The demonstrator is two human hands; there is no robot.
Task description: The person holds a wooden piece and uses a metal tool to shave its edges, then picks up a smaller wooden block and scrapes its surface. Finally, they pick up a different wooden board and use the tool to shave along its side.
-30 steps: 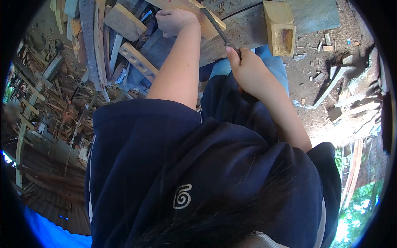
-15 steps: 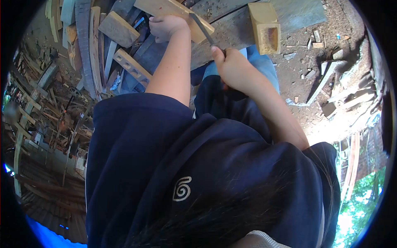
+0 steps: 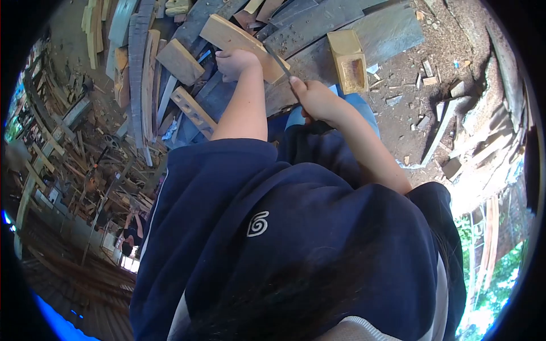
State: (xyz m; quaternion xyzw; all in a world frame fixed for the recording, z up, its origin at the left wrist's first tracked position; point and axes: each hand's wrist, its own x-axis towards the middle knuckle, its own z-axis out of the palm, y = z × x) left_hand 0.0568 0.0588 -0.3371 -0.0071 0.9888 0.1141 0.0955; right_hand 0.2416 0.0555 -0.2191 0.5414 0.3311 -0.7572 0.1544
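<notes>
A pale wooden board [image 3: 227, 35] lies at a slant on the dark planks in front of me. My left hand [image 3: 236, 63] is closed on its near edge, fingers curled. My right hand [image 3: 318, 99] grips a long, narrow, dark metal file [image 3: 277, 59], its handle end hidden in the fist. The file's blade crosses the board's right end. Right of the board stands a yellowish wooden block [image 3: 348, 59] with a hollow cut into its near end.
A short wooden block [image 3: 180, 61] and a piece with square mortises [image 3: 193, 111] lie left of my forearm. Long boards [image 3: 136, 74] are stacked beyond them. Scraps litter the ground [image 3: 409, 108] on the right. Another person [image 3: 133, 230] is far off at lower left.
My view has shifted, so the board and hollowed block appear lower. The file's tip has moved from the board's upper edge toward its right end. Both hands keep their hold.
</notes>
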